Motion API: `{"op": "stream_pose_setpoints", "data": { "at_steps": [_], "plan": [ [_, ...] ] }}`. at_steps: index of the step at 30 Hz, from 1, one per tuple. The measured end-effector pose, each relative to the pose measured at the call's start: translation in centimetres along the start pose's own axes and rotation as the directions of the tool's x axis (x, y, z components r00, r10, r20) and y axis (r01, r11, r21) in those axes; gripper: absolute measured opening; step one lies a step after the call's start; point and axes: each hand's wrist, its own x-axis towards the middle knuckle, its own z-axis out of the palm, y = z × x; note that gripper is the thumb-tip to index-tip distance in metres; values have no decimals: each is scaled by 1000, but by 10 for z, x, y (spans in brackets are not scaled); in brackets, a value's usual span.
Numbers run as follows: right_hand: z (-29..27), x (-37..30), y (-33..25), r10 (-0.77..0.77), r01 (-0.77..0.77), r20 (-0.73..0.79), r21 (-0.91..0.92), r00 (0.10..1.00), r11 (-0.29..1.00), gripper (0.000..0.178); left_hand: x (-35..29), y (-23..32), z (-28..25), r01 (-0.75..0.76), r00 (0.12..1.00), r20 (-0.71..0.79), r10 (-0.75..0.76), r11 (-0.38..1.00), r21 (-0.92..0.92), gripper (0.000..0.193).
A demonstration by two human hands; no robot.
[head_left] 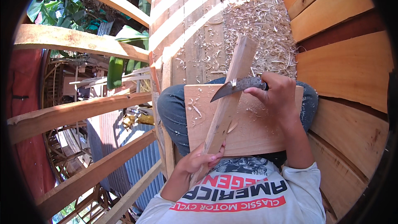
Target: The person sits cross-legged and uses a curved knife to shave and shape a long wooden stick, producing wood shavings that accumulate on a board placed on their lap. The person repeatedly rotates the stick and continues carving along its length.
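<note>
Plank floor: far, shavings thick at right.
Board: near, across the lap.
Wooden strip: slanting over the board, near part gripped by the left hand.
Knife: gripped in the right hand, blade across the strip.
Stroke: apparently shaving; the next calls for firm left hold.

Blade is mottled mtl, stick & board matt wd.

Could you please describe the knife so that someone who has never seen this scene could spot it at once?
Find the pale board across the person's lap. Near its far edge, the right hand holds the knife across a long wood strip. Its grey metal blade curves to a point at the left, unlike the straight strip beneath it.
</note>
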Motion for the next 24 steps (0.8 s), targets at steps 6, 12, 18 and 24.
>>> {"op": "stream_pose_setpoints", "data": {
  "at_steps": [6, 12, 18, 24],
  "plan": [
    [2, 31, 55, 388, -372, -143, 126, 911, 920, 72, 2, -10, 2, 28, 998, 42, -36, 985, 173, 61],
    [-39, 27, 100, 544, -445, -161, 412, 823, 795, 71, -1, -10, -2, 84, 987, 133, -89, 995, 48, 59],
    [-23, -27, 22, 165, -150, -23, 313, 986, 938, 62, 1, -11, 4, 105, 988, 108, -114, 991, 85, 62],
    [-18, -55, -8, 87, -108, 85, 295, 993, 949, 59, 2, 3, 10, 109, 987, 107, -121, 988, 104, 62]
  ]
}}
